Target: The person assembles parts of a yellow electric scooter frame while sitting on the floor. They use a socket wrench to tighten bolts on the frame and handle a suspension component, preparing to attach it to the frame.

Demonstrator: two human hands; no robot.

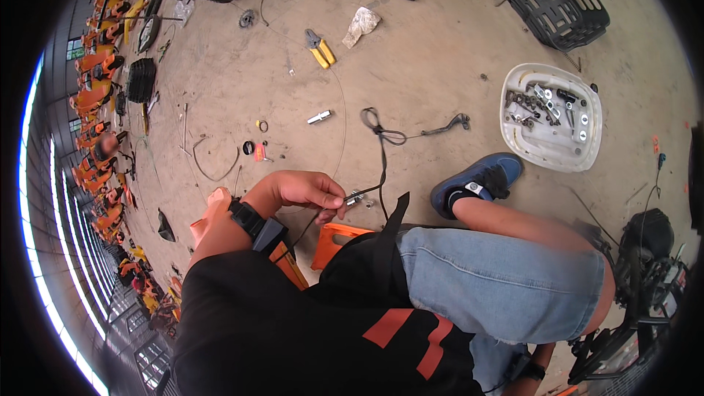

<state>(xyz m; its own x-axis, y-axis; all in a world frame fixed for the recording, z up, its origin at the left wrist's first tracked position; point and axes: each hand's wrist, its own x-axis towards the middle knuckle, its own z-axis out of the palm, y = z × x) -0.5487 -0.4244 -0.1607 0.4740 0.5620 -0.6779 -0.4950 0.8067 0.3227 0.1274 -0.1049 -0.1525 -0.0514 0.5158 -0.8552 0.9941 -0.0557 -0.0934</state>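
So that slack is presumably checked, thin black looped cable [383,159] is pinched mid-frame by left hand [306,189]; right hand [520,387]: finger state untellable.

Your cable [383,154] is black, and your shirt [293,323] is black with orange-red blocks. Your jeans [499,279] are faded light blue, your shoe [455,185] dark blue. You have yellow-gripped cutters [313,40], a white basin [528,145], a black slotted basket [563,44] and a stained grey-brown floor [440,51].
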